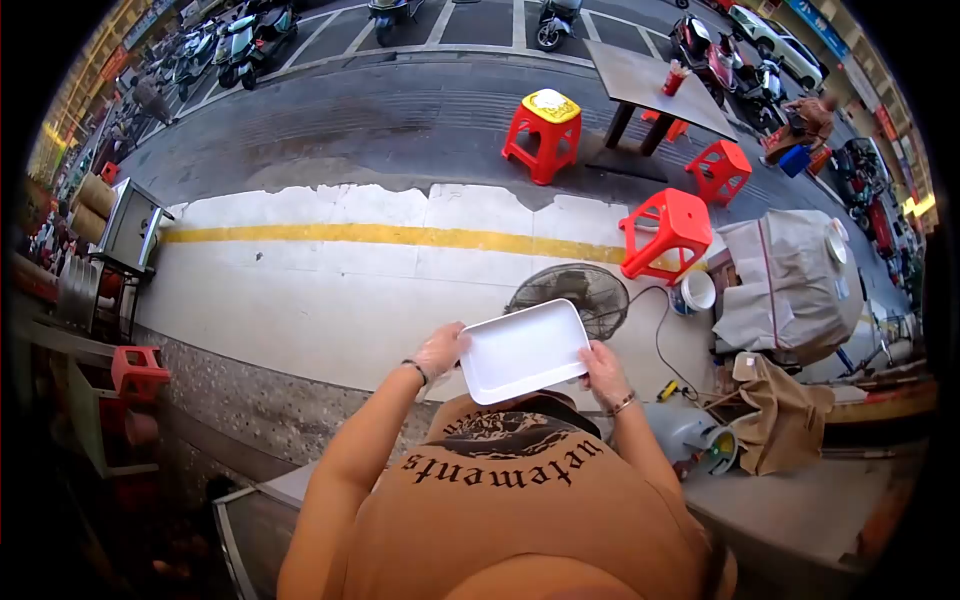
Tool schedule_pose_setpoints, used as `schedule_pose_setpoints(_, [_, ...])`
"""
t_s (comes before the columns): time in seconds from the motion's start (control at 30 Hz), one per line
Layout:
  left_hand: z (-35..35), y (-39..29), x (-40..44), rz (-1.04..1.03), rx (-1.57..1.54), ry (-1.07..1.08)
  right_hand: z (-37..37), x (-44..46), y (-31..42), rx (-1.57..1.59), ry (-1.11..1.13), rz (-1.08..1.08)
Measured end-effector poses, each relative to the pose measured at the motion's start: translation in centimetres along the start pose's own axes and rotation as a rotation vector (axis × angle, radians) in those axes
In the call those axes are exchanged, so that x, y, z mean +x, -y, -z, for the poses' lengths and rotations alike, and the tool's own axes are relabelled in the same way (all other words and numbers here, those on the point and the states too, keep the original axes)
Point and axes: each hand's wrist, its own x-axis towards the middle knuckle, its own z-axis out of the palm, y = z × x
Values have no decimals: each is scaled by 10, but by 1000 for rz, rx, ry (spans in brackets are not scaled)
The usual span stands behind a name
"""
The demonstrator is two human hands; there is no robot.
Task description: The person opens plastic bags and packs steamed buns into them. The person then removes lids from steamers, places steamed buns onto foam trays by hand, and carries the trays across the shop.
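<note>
A shallow white rectangular tray (526, 350) with rounded corners is held level in front of the body, and nothing shows inside it. My left hand (441, 352) grips its left edge, the fingers partly hidden by the rim. On the opposite side, my right hand (604, 374) is closed round the right edge. Both hands seem to wear thin clear gloves. Just beyond the tray, a round fan with a wire guard (570, 298) stands low over the pale floor.
Red stools (668, 232) stand ahead right near a table (660, 92). A white bucket (694, 293), a covered bulky object (785, 280) and a gas cylinder (675, 430) are at right. A metal cart (130, 228) stands left. Another person (808, 122) is far right.
</note>
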Motion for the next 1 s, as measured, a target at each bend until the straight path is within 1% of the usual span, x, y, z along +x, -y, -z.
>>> schedule_pose_setpoints(0.03, [35, -5, -2, 15, -59, -2, -19, 39, 13, 24, 24, 0])
schedule_pose_setpoints(0.07, [67, -10, -3, 37, -131, -18, -40, 77, 29, -25, 46, 3])
schedule_pose_setpoints(0.1, [98, 0, -3, 23, -169, -73, -67, 119, 44, 12, 116, -12])
schedule_pose_setpoints(0.17, [166, 36, -8, 47, -182, -190, -138, 206, 75, -91, 234, 40])
schedule_pose_setpoints(0.2, [202, 51, -17, 91, -236, -246, -183, 251, 95, -185, 341, -12])
schedule_pose_setpoints(0.23, [230, 73, -24, 139, -302, -360, -235, 283, 125, -211, 437, 11])
schedule_pose_setpoints(0.3, [286, 124, -45, 170, -395, -655, -353, 337, 172, -233, 633, 39])
schedule_pose_setpoints(0.33, [310, 141, -63, 209, -451, -743, -411, 354, 197, -279, 734, 50])
schedule_pose_setpoints(0.4, [346, 172, -93, 191, -801, -1125, -526, 368, 238, -332, 941, 126])
schedule_pose_setpoints(0.43, [368, 189, -107, 161, -953, -1308, -584, 373, 256, -360, 1003, 139])
schedule_pose_setpoints(0.47, [387, 188, -131, 81, -768, -1403, -641, 373, 270, -366, 1171, 78])
schedule_pose_setpoints(0.5, [401, 212, -140, 92, -777, -1445, -697, 372, 279, -363, 1327, 14])
schedule_pose_setpoints(0.57, [436, 271, -150, -112, -1275, -1587, -798, 368, 290, -421, 1471, -18])
schedule_pose_setpoints(0.6, [449, 296, -148, -110, -1281, -1601, -842, 363, 300, -452, 1488, -73])
schedule_pose_setpoints(0.63, [467, 320, -145, -119, -1347, -1649, -883, 366, 306, -458, 1500, -70])
schedule_pose_setpoints(0.67, [502, 341, -145, -142, -1408, -1700, -923, 373, 311, -514, 1519, -17])
schedule_pose_setpoints(0.7, [549, 345, -149, -160, -1419, -1718, -958, 384, 320, -586, 1535, 35])
schedule_pose_setpoints(0.73, [590, 344, -153, -123, -1560, -1687, -991, 396, 332, -587, 1518, -44])
schedule_pose_setpoints(0.77, [626, 346, -158, -74, -1696, -1646, -1015, 410, 346, -603, 1525, -54])
schedule_pose_setpoints(0.8, [668, 366, -160, -39, -1599, -1636, -1047, 428, 361, -608, 1504, -67])
schedule_pose_setpoints(0.83, [708, 386, -165, -28, -1606, -1648, -1081, 444, 374, -608, 1487, -76])
schedule_pose_setpoints(0.9, [796, 432, -174, 4, -1317, -1548, -1151, 469, 409, -580, 1419, -147])
schedule_pose_setpoints(0.93, [845, 460, -175, 25, -1263, -1565, -1192, 480, 424, -574, 1363, -90])
schedule_pose_setpoints(0.97, [892, 485, -181, 21, -1260, -1579, -1237, 496, 428, -576, 1374, -82])
schedule_pose_setpoints(1.0, [939, 507, -189, 47, -1201, -1555, -1280, 513, 430, -455, 1321, -29])
